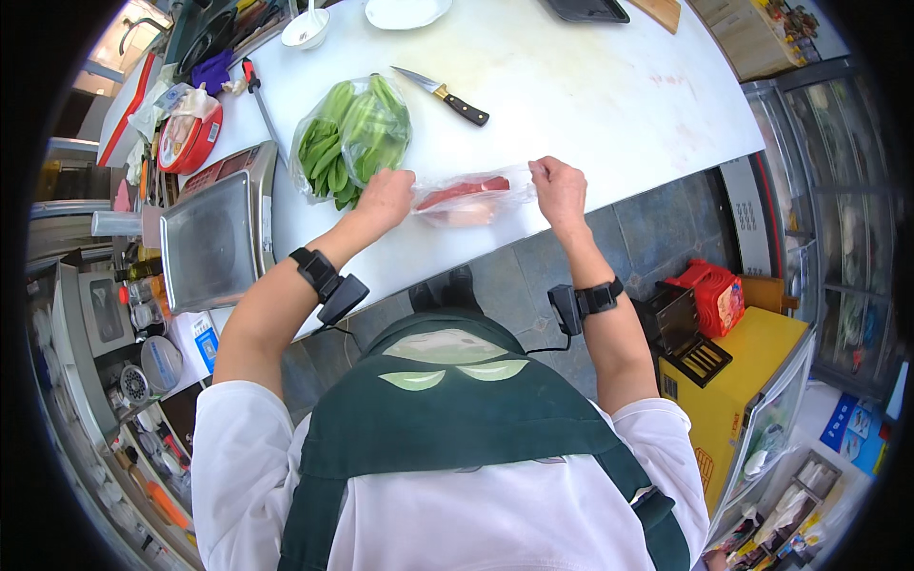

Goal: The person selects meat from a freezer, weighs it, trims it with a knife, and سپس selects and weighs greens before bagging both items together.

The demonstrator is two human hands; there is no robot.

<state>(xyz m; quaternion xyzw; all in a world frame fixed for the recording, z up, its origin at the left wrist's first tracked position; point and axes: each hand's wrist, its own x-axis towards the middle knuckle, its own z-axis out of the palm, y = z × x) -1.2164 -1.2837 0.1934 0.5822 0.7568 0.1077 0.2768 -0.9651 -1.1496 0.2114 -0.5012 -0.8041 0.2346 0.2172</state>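
Note:
A clear plastic bag (pixel 457 213) with red meat (pixel 468 191) and a paler piece in it is stretched between my hands at the near edge of the white table. My left hand (pixel 388 196) grips one end of the bag, and my right hand (pixel 559 184) pinches the other end. Just beyond my left hand lie leafy greens (pixel 357 135), partly inside a clear plastic bag. A kitchen knife (pixel 446 97) with a black riveted handle rests farther back, its blade towards the upper left.
A weighing scale (pixel 214 235) with a steel pan stands at the left. Near it are a red round container (pixel 189 139) and a honing rod (pixel 265 107). A white bowl (pixel 305 30), a white plate (pixel 407 11) and a black tray (pixel 589 8) sit at the far side.

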